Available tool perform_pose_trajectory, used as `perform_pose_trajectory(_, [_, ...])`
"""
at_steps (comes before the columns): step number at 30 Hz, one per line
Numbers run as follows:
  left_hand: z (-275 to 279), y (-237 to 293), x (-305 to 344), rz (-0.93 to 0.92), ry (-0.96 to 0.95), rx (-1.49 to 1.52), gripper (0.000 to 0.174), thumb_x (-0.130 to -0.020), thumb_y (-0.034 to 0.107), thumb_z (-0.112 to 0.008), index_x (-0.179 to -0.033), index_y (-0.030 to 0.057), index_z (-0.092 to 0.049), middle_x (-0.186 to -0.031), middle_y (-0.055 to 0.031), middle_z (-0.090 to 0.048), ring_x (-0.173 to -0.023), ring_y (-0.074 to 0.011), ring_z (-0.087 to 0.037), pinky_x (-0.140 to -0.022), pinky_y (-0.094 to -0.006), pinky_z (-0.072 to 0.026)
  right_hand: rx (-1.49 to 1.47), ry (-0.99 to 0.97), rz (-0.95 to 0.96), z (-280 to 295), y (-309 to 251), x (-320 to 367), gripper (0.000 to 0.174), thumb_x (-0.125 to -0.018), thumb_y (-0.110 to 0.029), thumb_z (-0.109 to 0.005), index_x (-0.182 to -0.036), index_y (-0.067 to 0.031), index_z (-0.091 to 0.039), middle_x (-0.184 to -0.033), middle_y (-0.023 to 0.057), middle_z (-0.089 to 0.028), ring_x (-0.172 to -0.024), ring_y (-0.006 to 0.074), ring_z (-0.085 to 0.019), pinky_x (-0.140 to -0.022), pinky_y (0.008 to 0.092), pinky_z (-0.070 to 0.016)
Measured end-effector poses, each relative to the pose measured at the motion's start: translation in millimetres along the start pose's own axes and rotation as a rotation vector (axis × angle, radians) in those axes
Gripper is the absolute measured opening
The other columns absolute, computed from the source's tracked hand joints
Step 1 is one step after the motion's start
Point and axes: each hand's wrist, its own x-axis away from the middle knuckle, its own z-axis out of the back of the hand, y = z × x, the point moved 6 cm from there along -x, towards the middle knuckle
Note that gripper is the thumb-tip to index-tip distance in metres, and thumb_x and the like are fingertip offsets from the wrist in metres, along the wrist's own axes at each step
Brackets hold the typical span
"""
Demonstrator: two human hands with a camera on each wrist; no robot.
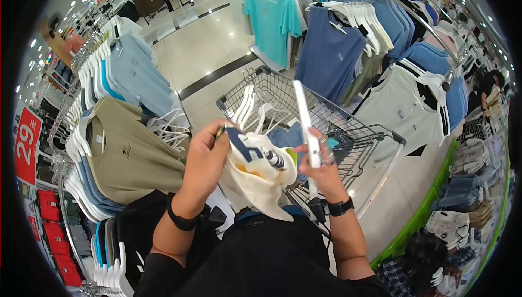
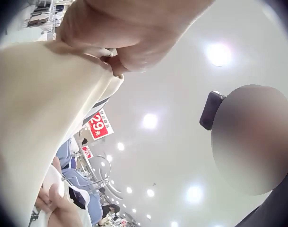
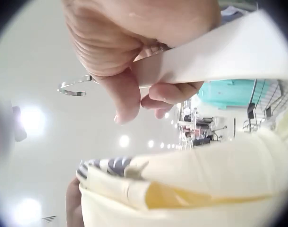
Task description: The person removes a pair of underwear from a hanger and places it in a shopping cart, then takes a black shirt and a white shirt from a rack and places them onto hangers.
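Note:
My left hand (image 1: 206, 153) pinches a cream shirt (image 1: 255, 180) with a navy print by its upper edge. The shirt hangs bunched in front of my chest, and in the left wrist view its cream cloth (image 2: 44, 104) drops from the curled fingers. A white plastic hanger (image 1: 305, 117) is in my right hand (image 1: 325, 172), raised beside the shirt. The right wrist view shows thumb and fingers curled round the hanger (image 3: 205, 56), its metal hook (image 3: 73, 90) sticking out past the thumb. Shirt and hanger are apart there.
A wire shopping cart (image 1: 375, 134) stands just ahead, with white hangers (image 1: 244, 106) and blue clothing (image 1: 288, 139) inside. Racks of shirts flank me, an olive shirt (image 1: 130, 150) at left and a blue sleeveless top (image 1: 329, 52) ahead right. Folded clothes (image 1: 448, 226) lie on a green-edged shelf at right.

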Motion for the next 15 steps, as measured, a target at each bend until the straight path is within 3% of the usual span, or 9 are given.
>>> perform_pose_trajectory(2, [2, 15, -3, 0.013, 0.043, 0.035, 0.011, -0.098, 0.007, -0.05, -0.097, 0.0022, -0.06, -0.085, 0.0021, -0.062, -0.075, -0.0019, -0.053, -0.067, -0.019, -0.0421, 0.082, -0.155, 0.056, -31, -1, -3, 0.087, -0.071, -0.001, -0.082, -0.144, -0.0108, -0.036, -0.126, 0.0121, -0.056, -0.111, 0.0159, -0.055, -0.095, 0.0317, -0.0455])
perform_pose_trajectory(4, [2, 24, -4, -0.04, 0.026, 0.099, 0.012, -0.098, 0.008, -0.051, -0.099, 0.0014, -0.061, -0.083, 0.0026, -0.062, -0.072, -0.0012, -0.053, -0.064, -0.0184, -0.0421, 0.266, -0.244, 0.141, -53, 9, -11, 0.078, -0.074, -0.008, -0.083, -0.141, -0.014, -0.042, -0.128, 0.0061, -0.055, -0.118, 0.0173, -0.052, -0.101, 0.0314, -0.0414])
perform_pose_trajectory(7, [6, 33, 1, -0.038, 0.034, 0.171, 0.013, -0.098, 0.008, -0.051, -0.101, 0.0007, -0.061, -0.086, 0.0009, -0.064, -0.075, -0.0033, -0.056, -0.067, -0.0201, -0.0449, 0.134, -0.207, 0.135, -80, 21, -32, 0.071, -0.076, -0.001, -0.077, -0.137, -0.0167, -0.045, -0.118, 0.0034, -0.056, -0.108, 0.0143, -0.054, -0.092, 0.0277, -0.0457])
perform_pose_trajectory(9, [13, 38, 11, -0.023, 0.083, 0.206, 0.015, -0.098, 0.009, -0.051, -0.103, -0.0002, -0.061, -0.089, -0.0005, -0.066, -0.077, -0.0049, -0.059, -0.069, -0.0214, -0.0469, -0.105, -0.149, 0.013, -84, 33, -49, 0.067, -0.076, 0.007, -0.071, -0.134, -0.017, -0.046, -0.103, 0.0008, -0.054, -0.093, 0.0111, -0.054, -0.079, 0.0235, -0.0473])
perform_pose_trajectory(12, [52, 41, 18, -0.099, 0.179, 0.197, 0.02, -0.099, 0.01, -0.049, -0.109, -0.0019, -0.061, -0.093, -0.0029, -0.068, -0.08, -0.0073, -0.061, -0.073, -0.0239, -0.0491, 0.164, -0.059, 0.189, -86, 14, -69, 0.066, -0.076, 0.009, -0.07, -0.132, -0.017, -0.047, -0.096, -0.0014, -0.053, -0.087, 0.0092, -0.053, -0.074, 0.0222, -0.0459])
perform_pose_trajectory(13, [65, 49, 23, -0.113, 0.33, 0.125, 0.024, -0.1, 0.016, -0.049, -0.109, -0.0019, -0.063, -0.093, -0.0022, -0.068, -0.081, -0.0068, -0.06, -0.071, -0.0235, -0.0478, -0.098, -0.034, 0.052, -86, 15, -78, 0.071, -0.074, 0.014, -0.064, -0.134, -0.0165, -0.044, -0.095, -0.0004, -0.053, -0.086, 0.0092, -0.054, -0.075, 0.0204, -0.0466])
perform_pose_trajectory(15, [116, 38, 22, -0.098, 0.377, -0.1, 0.026, -0.101, 0.019, -0.05, -0.105, -0.0014, -0.065, -0.091, -0.0012, -0.067, -0.08, -0.0061, -0.058, -0.07, -0.0226, -0.0465, -0.172, -0.081, 0.062, -86, -21, -88, 0.069, -0.073, 0.014, -0.062, -0.132, -0.0168, -0.045, -0.089, -0.0015, -0.051, -0.082, 0.0075, -0.051, -0.072, 0.0206, -0.0451])
